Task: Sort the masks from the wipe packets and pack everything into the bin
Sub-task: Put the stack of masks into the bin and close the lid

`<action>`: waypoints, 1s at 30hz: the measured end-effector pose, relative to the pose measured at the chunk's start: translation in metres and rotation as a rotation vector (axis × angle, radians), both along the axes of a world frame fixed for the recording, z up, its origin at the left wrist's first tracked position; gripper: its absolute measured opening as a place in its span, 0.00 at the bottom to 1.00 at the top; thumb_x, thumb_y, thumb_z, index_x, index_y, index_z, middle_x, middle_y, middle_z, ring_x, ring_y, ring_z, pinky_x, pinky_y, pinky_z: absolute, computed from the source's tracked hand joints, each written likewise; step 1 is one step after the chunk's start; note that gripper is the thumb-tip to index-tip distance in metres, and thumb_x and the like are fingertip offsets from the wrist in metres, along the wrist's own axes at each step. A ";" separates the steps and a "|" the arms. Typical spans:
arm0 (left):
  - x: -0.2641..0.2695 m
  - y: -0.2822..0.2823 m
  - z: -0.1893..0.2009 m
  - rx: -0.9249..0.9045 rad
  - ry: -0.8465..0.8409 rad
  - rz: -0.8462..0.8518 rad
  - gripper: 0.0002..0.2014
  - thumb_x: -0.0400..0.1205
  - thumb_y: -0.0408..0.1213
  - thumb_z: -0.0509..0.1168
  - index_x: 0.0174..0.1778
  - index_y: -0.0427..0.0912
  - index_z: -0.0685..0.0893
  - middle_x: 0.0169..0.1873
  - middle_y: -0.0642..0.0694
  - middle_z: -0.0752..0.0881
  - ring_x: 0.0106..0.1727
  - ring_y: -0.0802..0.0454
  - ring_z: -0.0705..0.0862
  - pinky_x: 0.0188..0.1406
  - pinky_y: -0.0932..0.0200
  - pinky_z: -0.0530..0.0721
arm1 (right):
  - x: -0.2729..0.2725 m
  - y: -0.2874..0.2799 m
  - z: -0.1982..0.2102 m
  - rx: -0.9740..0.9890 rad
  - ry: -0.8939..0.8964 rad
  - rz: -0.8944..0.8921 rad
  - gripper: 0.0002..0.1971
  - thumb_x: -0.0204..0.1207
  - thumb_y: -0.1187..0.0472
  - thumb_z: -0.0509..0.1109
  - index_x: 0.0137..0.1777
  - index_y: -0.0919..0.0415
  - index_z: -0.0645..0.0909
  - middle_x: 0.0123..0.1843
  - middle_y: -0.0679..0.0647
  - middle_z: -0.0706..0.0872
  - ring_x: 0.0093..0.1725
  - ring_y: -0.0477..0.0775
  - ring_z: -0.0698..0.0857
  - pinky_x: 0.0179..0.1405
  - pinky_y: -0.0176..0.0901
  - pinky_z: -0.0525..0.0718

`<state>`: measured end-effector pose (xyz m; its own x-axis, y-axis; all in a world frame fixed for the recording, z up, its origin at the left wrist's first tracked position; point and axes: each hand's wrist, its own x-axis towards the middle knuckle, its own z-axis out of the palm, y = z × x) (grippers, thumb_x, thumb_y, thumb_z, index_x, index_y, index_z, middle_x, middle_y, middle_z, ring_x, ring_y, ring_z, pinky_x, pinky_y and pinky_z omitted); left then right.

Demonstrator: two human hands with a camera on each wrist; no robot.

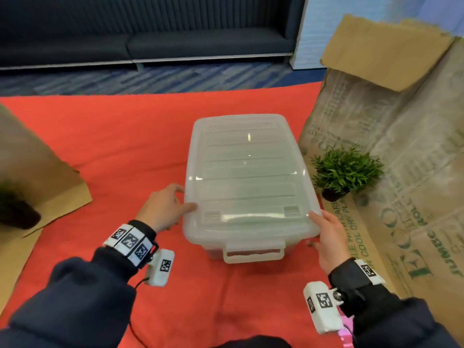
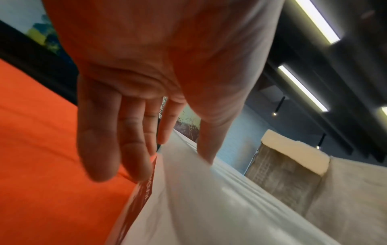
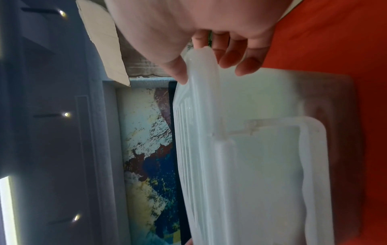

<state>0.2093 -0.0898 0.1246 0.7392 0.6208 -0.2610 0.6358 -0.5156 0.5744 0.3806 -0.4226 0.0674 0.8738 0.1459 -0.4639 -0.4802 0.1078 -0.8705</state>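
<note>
A translucent plastic bin point(image 1: 288, 249) stands on the red cloth with its lid point(image 1: 246, 172) on top. My left hand point(image 1: 184, 199) pinches the lid's near left corner, thumb on top and fingers down the side wall. My right hand point(image 1: 317, 229) grips the near right corner, thumb on the lid and fingers curled under its rim. In the left wrist view my left hand point(image 2: 134, 140) lies along the bin's wall, where something red and printed point(image 2: 144, 190) shows through. The right wrist view shows my right hand point(image 3: 211, 66) round the lid's rim point(image 3: 199, 132). No masks or wipe packets are plainly visible.
Printed cardboard point(image 1: 401, 172) stands close on the right with a small potted plant point(image 1: 346, 169) beside the bin. Brown cardboard point(image 1: 37, 172) and a dark blurred object point(image 1: 17, 212) lie at the left. A dark sofa point(image 1: 150, 33) sits beyond the red cloth point(image 1: 125, 134).
</note>
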 end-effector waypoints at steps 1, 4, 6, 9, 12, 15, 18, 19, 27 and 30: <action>0.003 0.008 -0.001 -0.025 0.026 -0.029 0.27 0.72 0.52 0.80 0.65 0.53 0.78 0.37 0.49 0.90 0.33 0.47 0.90 0.22 0.49 0.87 | -0.002 0.002 0.000 0.022 0.014 -0.034 0.10 0.82 0.60 0.73 0.61 0.56 0.81 0.53 0.59 0.87 0.42 0.57 0.84 0.28 0.47 0.76; 0.027 0.045 0.003 0.100 0.015 -0.186 0.41 0.69 0.60 0.81 0.76 0.53 0.73 0.53 0.50 0.87 0.49 0.49 0.85 0.46 0.51 0.84 | -0.011 0.009 0.006 0.102 0.084 -0.094 0.19 0.82 0.53 0.73 0.69 0.59 0.82 0.53 0.57 0.88 0.41 0.54 0.84 0.32 0.46 0.78; 0.062 0.074 0.017 0.202 -0.067 -0.269 0.40 0.73 0.60 0.79 0.78 0.50 0.75 0.59 0.48 0.83 0.56 0.50 0.80 0.56 0.51 0.79 | -0.023 0.018 0.009 0.128 0.189 -0.113 0.14 0.82 0.47 0.73 0.62 0.52 0.84 0.46 0.50 0.88 0.37 0.50 0.81 0.34 0.45 0.73; 0.128 0.114 0.036 0.254 -0.161 -0.403 0.32 0.78 0.59 0.75 0.75 0.48 0.79 0.62 0.46 0.83 0.58 0.47 0.82 0.57 0.54 0.76 | -0.054 0.040 0.014 0.183 0.248 -0.222 0.10 0.81 0.46 0.74 0.57 0.48 0.84 0.46 0.49 0.88 0.42 0.51 0.84 0.41 0.47 0.78; 0.182 0.149 0.036 0.188 -0.108 -0.433 0.30 0.83 0.58 0.70 0.78 0.46 0.78 0.73 0.44 0.80 0.71 0.43 0.80 0.64 0.53 0.74 | -0.076 0.066 0.009 0.260 0.293 -0.332 0.15 0.80 0.48 0.75 0.63 0.50 0.85 0.59 0.52 0.91 0.60 0.56 0.88 0.55 0.54 0.85; 0.218 0.170 0.023 0.134 -0.016 -0.420 0.35 0.84 0.60 0.68 0.83 0.43 0.72 0.82 0.43 0.72 0.80 0.42 0.73 0.73 0.52 0.71 | -0.085 0.085 0.010 0.302 0.290 -0.401 0.20 0.73 0.48 0.80 0.63 0.51 0.85 0.57 0.52 0.94 0.58 0.58 0.92 0.51 0.56 0.90; 0.250 0.182 0.007 0.115 0.041 -0.490 0.39 0.84 0.61 0.66 0.85 0.40 0.67 0.84 0.41 0.70 0.82 0.41 0.71 0.77 0.51 0.69 | -0.090 0.099 0.010 0.360 0.277 -0.385 0.42 0.43 0.42 0.86 0.62 0.55 0.84 0.46 0.53 0.96 0.44 0.57 0.95 0.39 0.57 0.93; 0.259 0.185 0.005 0.121 0.052 -0.525 0.39 0.84 0.62 0.66 0.85 0.39 0.67 0.84 0.41 0.71 0.82 0.41 0.72 0.77 0.51 0.69 | -0.091 0.104 0.006 0.373 0.271 -0.424 0.49 0.39 0.42 0.86 0.66 0.55 0.84 0.52 0.55 0.95 0.50 0.61 0.95 0.45 0.64 0.92; 0.293 0.210 -0.015 0.092 0.057 -0.614 0.26 0.86 0.58 0.66 0.58 0.34 0.87 0.53 0.38 0.88 0.50 0.41 0.84 0.46 0.52 0.77 | -0.088 0.117 0.004 0.362 0.366 -0.451 0.49 0.51 0.35 0.78 0.76 0.51 0.79 0.68 0.64 0.87 0.66 0.71 0.85 0.56 0.68 0.82; 0.267 0.218 -0.008 0.070 0.038 -0.578 0.28 0.81 0.63 0.69 0.41 0.36 0.86 0.37 0.41 0.85 0.38 0.42 0.81 0.34 0.51 0.72 | -0.072 0.101 0.021 0.188 0.333 -0.391 0.46 0.57 0.35 0.82 0.75 0.57 0.78 0.54 0.60 0.93 0.51 0.62 0.92 0.47 0.60 0.82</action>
